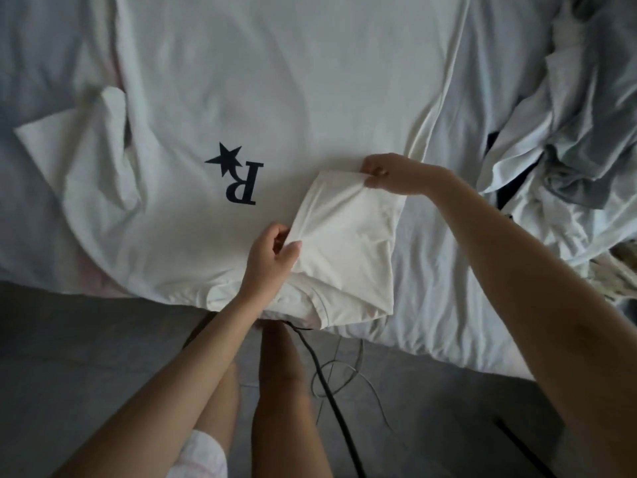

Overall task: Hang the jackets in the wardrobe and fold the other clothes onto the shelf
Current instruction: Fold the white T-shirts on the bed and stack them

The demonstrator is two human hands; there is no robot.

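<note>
Left hand (272, 257), right hand (396, 174) on limp white sleeve (344, 229) (soft creases)

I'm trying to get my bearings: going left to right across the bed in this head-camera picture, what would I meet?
Spread white sleeve → star-and-R print → left hand → right hand, both pinching the folded sleeve → rumpled heap of clothes.

The white T-shirt (275, 81) runs past the top edge.
</note>
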